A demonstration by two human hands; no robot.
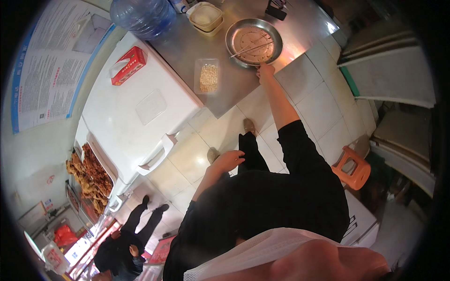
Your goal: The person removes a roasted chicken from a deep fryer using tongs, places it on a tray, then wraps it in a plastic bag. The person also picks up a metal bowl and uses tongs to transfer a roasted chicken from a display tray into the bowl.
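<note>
A round stainless steel pan (pixel 255 35) stands on the metal table (pixel 225 102), with food residue on its bottom and a pair of chopsticks (pixel 251 50) lying across it. My right hand (pixel 266 72) grips the pan's near rim. My left hand (pixel 230 160) hangs in front of my body over the floor, apart from any object, its fingers loosely bent. Left of the pan, a clear plastic container (pixel 209 78) holds pale chopped bits, perhaps nuts. Stacked food tubs (pixel 206 18) stand behind it.
A large blue water bottle (pixel 142 15) stands at the table's back left. Beside the table is a white chest freezer (pixel 140 105) with a red tissue box (pixel 129 65). An orange stool (pixel 351 168) is at right. Another person (pixel 123 246) stands at lower left, near fried food (pixel 91 179).
</note>
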